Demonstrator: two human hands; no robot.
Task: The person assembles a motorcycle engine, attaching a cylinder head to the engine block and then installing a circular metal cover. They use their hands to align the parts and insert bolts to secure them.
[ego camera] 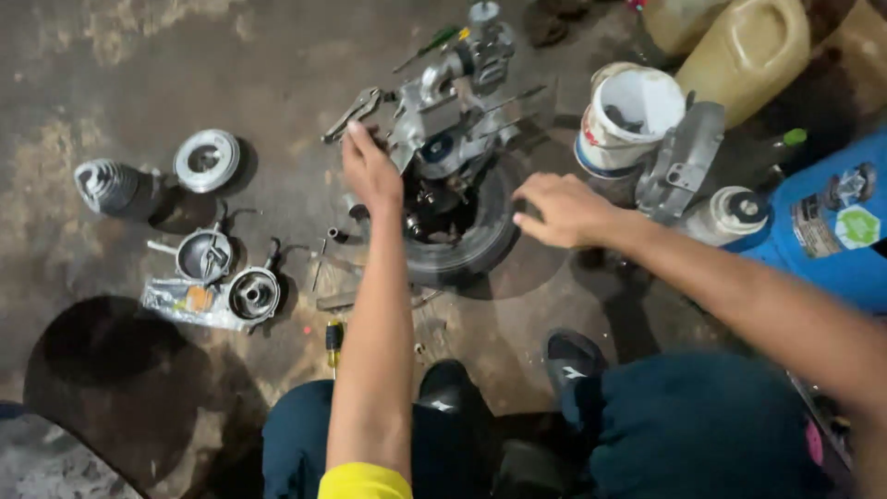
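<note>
A grey metal engine block (450, 111) stands on a small black tyre (467, 242) on the stained concrete floor. My left hand (371, 171) reaches over the tyre's left side, fingers up against the engine's left flank near a steel wrench (352, 113); whether it grips anything is hidden. Beside the tyre's right edge my right hand (562, 209) hovers, fingers curled loosely and nothing seen in it. I crouch with both knees and black sandals (571, 360) below.
Left lie a finned cylinder (104, 185), a round cover (207, 160), two round housings (229, 277) and a plastic bag (176, 300). Right stand a white bucket (628, 115), a metal casing (681, 159), a yellow jerrycan (747, 54), a blue drum (832, 222). A screwdriver (334, 338) lies near.
</note>
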